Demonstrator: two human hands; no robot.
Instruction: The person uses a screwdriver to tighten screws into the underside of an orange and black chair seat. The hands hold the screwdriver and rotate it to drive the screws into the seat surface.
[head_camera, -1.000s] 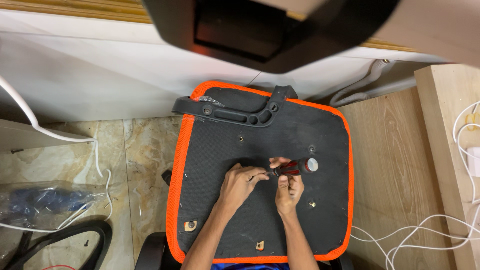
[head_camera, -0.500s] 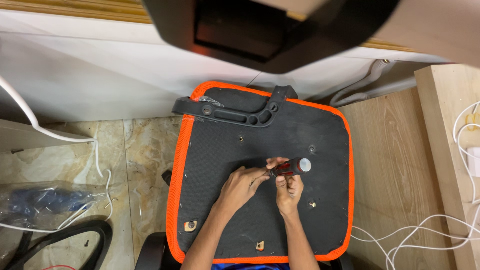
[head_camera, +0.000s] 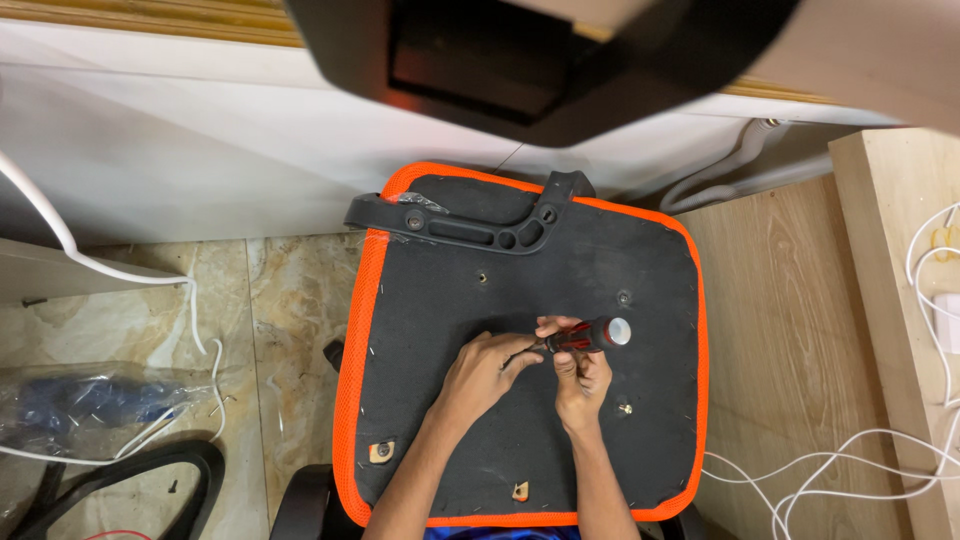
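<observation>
View: looking straight down from the head cam, so clock directions are on the picture, 12 at the top.

Seat base: upturned chair seat (head_camera: 440, 420), black underside with an orange mesh edge, fills the middle. Black armrest bracket (head_camera: 470, 225) bolted along its 12 o'clock edge.

Screwdriver: red and black handle with a pale cap (head_camera: 585, 335), lying nearly flat over the seat, just right of centre. Long axis runs roughly 9 to 3, cap end at 3 and tipped slightly up, shaft pointing toward 9.

Right hand: (head_camera: 580, 380) fingers wrapped snug around the handle from the 6 o'clock side, thumb up over it. It's the one carrying the tool.

Left hand: (head_camera: 485, 370) sits at about 9 o'clock from the handle, fingertips pinched narrow at the shaft end. Can't tell if it's pinching the tip itself or a small screw there, too tiny for me.

Key relation: both hands meet on the tool, right on the handle, left at the tip, so the tip is nearer the left hand and the handle nearer the right.

Nearby holes: one bolt hole (head_camera: 624, 297) at about 1 o'clock from the handle, near but apart. Small brass screw (head_camera: 626, 408) at about 5 o'clock from it, just beside the right wrist.

Around: marble floor (head_camera: 290, 300) at 9, white cables (head_camera: 860, 460) over wood at 3 to 4.
</observation>
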